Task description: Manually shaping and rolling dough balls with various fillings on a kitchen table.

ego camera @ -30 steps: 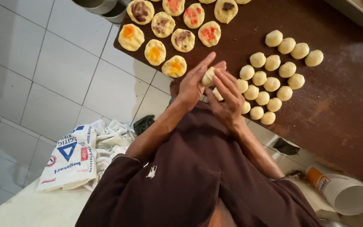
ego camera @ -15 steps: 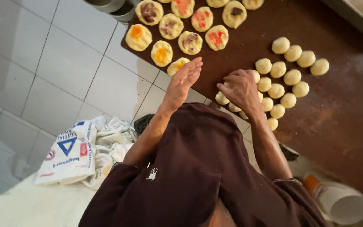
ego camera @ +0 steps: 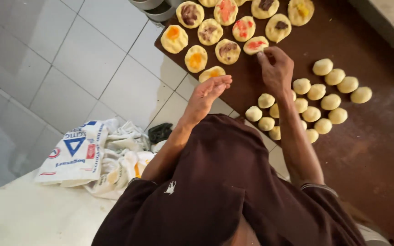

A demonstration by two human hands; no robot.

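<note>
- Metal bowls (ego camera: 158, 8) at 11 o'clock; contents hidden.
- Right hand (ego camera: 277, 68) fingertips pinching red-filled dough disc (ego camera: 255, 45) on brown board (ego camera: 370, 150).
- Left hand (ego camera: 208, 91) open, empty, hovering near orange-filled disc (ego camera: 211, 73).

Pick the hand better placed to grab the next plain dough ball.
Probably right: the right hand lies beside the dough balls, fingertips on a red-filled disc. The open left hand hovers farther off.
</note>
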